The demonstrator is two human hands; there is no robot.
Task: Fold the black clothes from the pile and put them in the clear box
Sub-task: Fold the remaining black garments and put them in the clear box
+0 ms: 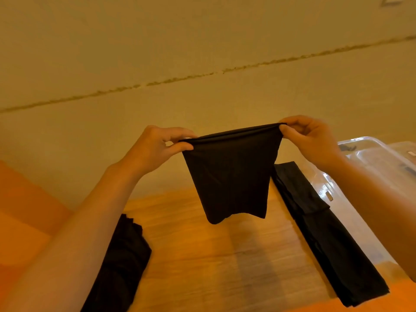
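A small black garment (231,174) hangs in the air above the wooden table (202,255), stretched by its top edge. My left hand (155,149) pinches the left corner and my right hand (313,140) pinches the right corner. A crumpled pile of black clothes (121,266) lies on the table at the lower left, partly behind my left forearm. A long folded black garment (324,235) lies on the table at the right. Beyond it stands the clear box (369,152), partly hidden by my right arm.
A plain beige wall (202,52) with a rough horizontal seam fills the background behind the table. An orange surface (24,210) lies to the left of the table. Bare wood shows between the pile and the folded garment.
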